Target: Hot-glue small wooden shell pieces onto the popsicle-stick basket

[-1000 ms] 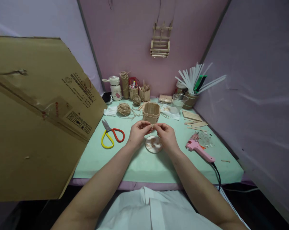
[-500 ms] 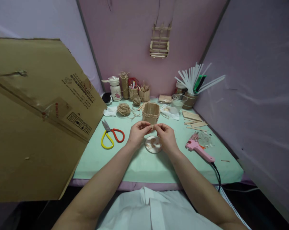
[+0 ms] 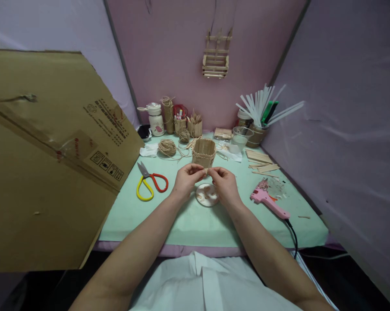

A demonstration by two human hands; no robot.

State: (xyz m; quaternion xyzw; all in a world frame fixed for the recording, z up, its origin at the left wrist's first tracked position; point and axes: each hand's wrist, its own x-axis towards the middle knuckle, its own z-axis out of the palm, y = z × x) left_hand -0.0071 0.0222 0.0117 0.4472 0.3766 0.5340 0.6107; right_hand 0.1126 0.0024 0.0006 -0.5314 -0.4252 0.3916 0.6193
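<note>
Pinching tan piece [image 3: 206, 171], between both hands [image 3: 186, 179] [image 3: 225, 183]

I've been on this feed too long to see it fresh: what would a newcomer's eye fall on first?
Probably the large cardboard panel filling the left of the view. Next, the scissors with yellow and red handles, and the pink glue gun lying to the right on the pale green tabletop. Between them, the left hand and right hand pinch a small pale piece before a brown container.
</note>
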